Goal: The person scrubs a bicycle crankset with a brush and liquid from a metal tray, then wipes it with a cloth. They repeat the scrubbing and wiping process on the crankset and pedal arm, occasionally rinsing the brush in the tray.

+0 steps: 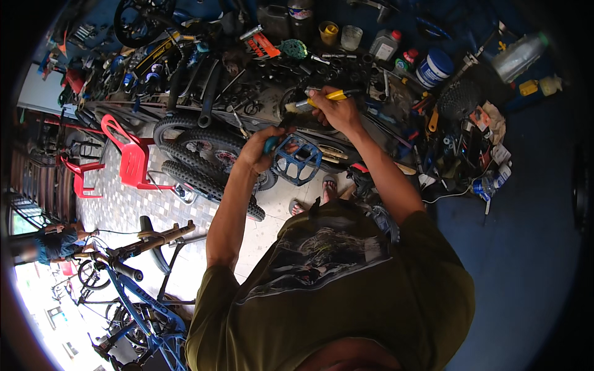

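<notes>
My left hand [261, 149] is closed at the bench's near edge, gripping a blue platform bicycle pedal [297, 162] with an open cage. A teal handle [270, 144] also shows within that grip; what it belongs to is hidden by my fingers. Farther up and to the right, my right hand [336, 111] is closed around a paintbrush [303, 104] with a yellow handle, a metal band and pale bristles. Its bristles point left, above my left hand and apart from the pedal. Below both hands, the bench top is dark and greasy.
Tools and parts crowd the workbench [266, 102], with a white-and-blue tub [435, 68] and a red-capped bottle [385, 44] behind. Bicycle tires [204, 148] lean below its front. Red plastic chairs [133, 157] and a blue bicycle [139, 290] stand left; a person [55, 244] is beyond.
</notes>
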A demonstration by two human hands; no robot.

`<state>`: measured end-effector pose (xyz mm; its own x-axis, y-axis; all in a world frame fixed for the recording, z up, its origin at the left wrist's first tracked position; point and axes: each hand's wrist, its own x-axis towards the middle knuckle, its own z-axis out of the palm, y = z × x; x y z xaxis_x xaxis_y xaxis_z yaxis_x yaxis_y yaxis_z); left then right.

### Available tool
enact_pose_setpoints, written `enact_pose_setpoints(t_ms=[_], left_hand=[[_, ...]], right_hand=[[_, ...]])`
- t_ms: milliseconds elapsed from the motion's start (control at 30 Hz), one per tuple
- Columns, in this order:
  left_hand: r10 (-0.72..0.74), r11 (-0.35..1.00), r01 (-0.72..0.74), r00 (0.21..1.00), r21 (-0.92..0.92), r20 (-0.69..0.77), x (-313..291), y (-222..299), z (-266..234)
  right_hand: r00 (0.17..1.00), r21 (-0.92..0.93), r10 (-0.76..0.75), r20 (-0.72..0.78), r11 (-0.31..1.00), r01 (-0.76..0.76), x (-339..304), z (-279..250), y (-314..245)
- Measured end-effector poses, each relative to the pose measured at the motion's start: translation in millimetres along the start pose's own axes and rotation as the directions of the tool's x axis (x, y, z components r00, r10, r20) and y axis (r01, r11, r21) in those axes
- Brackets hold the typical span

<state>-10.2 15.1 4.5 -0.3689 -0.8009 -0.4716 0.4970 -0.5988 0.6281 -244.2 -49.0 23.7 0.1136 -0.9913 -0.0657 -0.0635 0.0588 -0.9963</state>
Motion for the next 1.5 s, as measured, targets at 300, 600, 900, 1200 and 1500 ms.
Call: enact_pose_setpoints(t_ms=[300, 600, 900, 1200, 1500], left_hand=[[-0.076, 0.989, 0.074, 0.997, -0.131, -0.014, 4, -5, 5], [-0.028, 0.956, 0.077, 0.985, -0.284, 0.172, 0, -24, 9], [-0.016, 0.956, 0.073, 0.980, -0.284, 0.200, 9, -55, 7], [-0.017, 1.000, 0.017, 0.999, 0.018, -0.036, 12, -51, 4], [-0.039, 0.987, 0.047, 0.998, 0.156, -0.050, 25, -54, -26]], right_hand=[[0.998, -0.071, -0.055, -0.015, 0.996, 0.054, 12, -9, 16], [0.987, -0.204, 0.023, -0.159, 0.977, -0.056, 19, -42, 49], [0.995, -0.258, 0.098, 0.019, 0.962, -0.090, 2, -47, 93], [0.935, -0.721, -0.262, 0.240, 0.597, 0.352, -13, -54, 76], [0.991, -0.152, 0.100, -0.084, 0.982, -0.112, 26, -46, 50]])
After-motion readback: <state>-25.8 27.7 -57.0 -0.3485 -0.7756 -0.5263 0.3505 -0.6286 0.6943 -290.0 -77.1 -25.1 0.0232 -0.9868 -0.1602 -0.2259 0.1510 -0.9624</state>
